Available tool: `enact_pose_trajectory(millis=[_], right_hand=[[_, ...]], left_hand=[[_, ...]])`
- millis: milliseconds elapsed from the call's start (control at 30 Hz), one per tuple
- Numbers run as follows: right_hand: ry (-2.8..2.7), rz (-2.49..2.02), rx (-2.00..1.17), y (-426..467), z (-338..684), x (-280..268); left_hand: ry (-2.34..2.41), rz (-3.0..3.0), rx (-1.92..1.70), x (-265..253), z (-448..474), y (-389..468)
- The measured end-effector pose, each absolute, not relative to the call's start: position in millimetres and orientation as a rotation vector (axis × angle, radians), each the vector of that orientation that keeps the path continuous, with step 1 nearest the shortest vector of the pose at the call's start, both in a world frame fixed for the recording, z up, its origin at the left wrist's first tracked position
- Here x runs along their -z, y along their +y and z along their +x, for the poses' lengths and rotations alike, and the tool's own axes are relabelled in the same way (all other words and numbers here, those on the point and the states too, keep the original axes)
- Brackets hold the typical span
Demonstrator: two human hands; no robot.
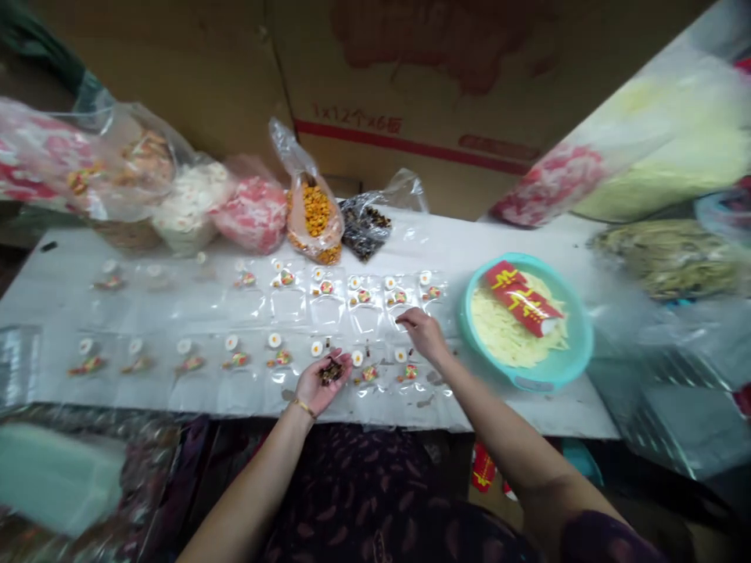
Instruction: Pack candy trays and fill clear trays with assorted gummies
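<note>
Palm up, my left hand point(317, 387) cups a small heap of dark brown dried pieces point(332, 372) over the front row of clear plastic packets. My right hand point(423, 332) reaches over the back row with its fingertips pinched together; whatever is between them is too small to make out. Each packet, such as the clear packet point(367, 319) near my right hand, carries a white round piece point(354, 281) and a small colourful cluster point(364, 296). A few dark bits also lie on the front packets between my hands.
Along the back stand a bag of orange-yellow pieces point(317, 215), a bag of dark pieces point(364, 227), a pink-and-white bag point(252, 213) and a whitish bag point(193, 203). At right, a turquoise basin point(580, 344) holds pale strips and red packets point(519, 297). Cardboard point(375, 62) rises behind.
</note>
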State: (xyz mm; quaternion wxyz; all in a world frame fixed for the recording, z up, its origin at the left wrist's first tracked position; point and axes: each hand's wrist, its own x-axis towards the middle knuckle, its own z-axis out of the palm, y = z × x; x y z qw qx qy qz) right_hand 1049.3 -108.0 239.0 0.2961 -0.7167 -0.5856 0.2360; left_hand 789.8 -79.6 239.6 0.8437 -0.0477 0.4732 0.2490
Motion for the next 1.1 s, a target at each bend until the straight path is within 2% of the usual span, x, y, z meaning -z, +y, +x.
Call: enact_pose_trajectory(millis=[133,333,500,700,900,1000,1100], right_hand=[[-1.663,-2.376,-0.283,-78,1151,-257],[-1.967,-2.697,-0.506,-13,1186,-246],[-1.978,-2.695,-0.572,0,1186,-230],[-1.904,-2.678,-0.417,-28,1178,-235],[-1.915,-2.671,-0.507,-34,1166,-228],[-1.824,-2.517,-0.432,-35,1156,-236],[-1.811,-2.124,-0.577,-49,1115,-254]], left_hand=[[1.046,-0.062,-0.524,-238,789,-80],[1.124,-0.084,-0.549,-238,790,-88],[1.107,-0.084,-0.580,-243,787,-84],[1.006,-0.055,-0.577,-251,811,-66],[0.929,-0.016,-0.540,-262,845,-52],[0.867,-0.017,-0.559,-264,851,-49],[0.814,-0.025,-0.587,-262,856,-49]])
